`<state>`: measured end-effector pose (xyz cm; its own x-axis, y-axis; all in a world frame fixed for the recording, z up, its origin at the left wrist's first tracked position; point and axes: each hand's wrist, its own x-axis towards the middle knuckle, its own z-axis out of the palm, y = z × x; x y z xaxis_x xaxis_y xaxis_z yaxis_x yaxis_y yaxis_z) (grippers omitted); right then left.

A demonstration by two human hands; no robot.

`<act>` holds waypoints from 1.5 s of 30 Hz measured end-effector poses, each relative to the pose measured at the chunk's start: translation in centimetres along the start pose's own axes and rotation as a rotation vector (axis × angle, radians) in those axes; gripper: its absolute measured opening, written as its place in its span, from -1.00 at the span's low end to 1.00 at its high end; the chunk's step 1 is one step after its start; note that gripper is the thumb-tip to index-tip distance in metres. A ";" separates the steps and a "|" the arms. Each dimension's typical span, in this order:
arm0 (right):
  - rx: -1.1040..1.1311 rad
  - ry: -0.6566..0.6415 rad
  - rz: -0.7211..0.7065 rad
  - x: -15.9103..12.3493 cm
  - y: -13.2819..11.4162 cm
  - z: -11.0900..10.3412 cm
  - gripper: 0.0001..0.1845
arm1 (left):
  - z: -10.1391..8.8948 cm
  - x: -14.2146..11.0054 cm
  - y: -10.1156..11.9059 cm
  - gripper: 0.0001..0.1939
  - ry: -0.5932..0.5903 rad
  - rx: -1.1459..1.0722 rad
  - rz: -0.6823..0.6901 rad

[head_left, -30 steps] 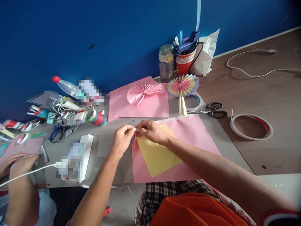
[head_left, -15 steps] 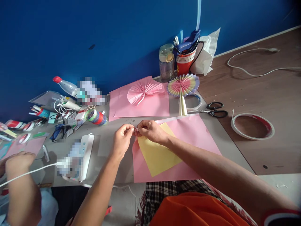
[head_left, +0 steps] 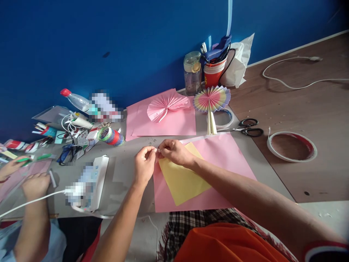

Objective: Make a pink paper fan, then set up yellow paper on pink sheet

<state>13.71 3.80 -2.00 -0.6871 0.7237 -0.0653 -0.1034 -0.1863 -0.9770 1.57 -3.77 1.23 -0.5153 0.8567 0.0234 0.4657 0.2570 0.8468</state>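
Observation:
My left hand (head_left: 144, 163) and my right hand (head_left: 174, 151) meet fingertip to fingertip at the upper left corner of a large pink sheet of paper (head_left: 234, 163). Both are closed in a pinch. The sheet's corner rises into my right fingers. A tiny pale bit shows between the fingertips, too small to name. Along the sheet's far edge runs a whitish strip (head_left: 203, 137). A yellow sheet of paper (head_left: 181, 182) lies on the pink one, partly under my right wrist.
Beyond lie a pleated pink paper fan (head_left: 166, 105), a multicoloured fan (head_left: 211, 100), scissors (head_left: 248, 127) and a tape roll (head_left: 313, 151). A bottle (head_left: 193, 72) and red cups (head_left: 214, 74) stand by the wall. At left are a power strip (head_left: 99, 182) and a co-worker's hands (head_left: 36, 185).
My left hand has shifted very slightly, its wrist moving right; my right hand stays put. At left, the co-worker's hands have moved, and one is now by a green object.

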 end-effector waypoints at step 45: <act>-0.004 0.070 0.110 -0.1 -1.3 -0.4 -0.92 | 1.0 1.2 -4.2 -0.85 0.277 0.379 0.202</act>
<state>14.20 4.20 -0.80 -0.6419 0.7440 -0.1856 -0.0274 -0.2641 -0.9641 -0.27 -3.39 -2.81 -0.5350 0.7688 0.3503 0.7778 0.2863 0.5595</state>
